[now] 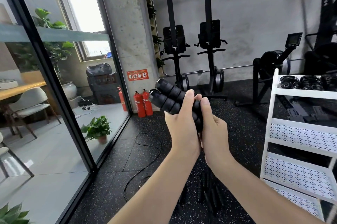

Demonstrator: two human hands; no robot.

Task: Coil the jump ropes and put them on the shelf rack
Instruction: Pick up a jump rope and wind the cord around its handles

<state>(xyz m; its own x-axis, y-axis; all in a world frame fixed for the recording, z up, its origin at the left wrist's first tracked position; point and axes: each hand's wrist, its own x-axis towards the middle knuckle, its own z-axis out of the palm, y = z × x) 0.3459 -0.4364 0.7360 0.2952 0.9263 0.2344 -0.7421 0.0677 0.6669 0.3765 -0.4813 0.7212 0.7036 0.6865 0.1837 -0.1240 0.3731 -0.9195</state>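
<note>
Two black, ribbed foam jump-rope handles [168,96] were held side by side in front of the person, their rounded ends jutting up and to the left beyond the fingers. The left hand [182,125] gripped them from the left with fingers curled round the shafts, and the right hand [212,127] closed on their lower part from the right, thumb up against the foam; the two hands touched each other. The thin black rope cord [145,152] trailed in loose loops on the black speckled rubber floor [145,196] to the near left of the hands. More black handles [209,194] lay on the floor below the forearms, too blurred to count. At the right stood the white shelf rack [269,123] with perforated shelves; three coils of black rope [310,82] sat on its top shelf. Far left, three red fire extinguishers [143,102] stood at the concrete pillar [127,41].
</note>
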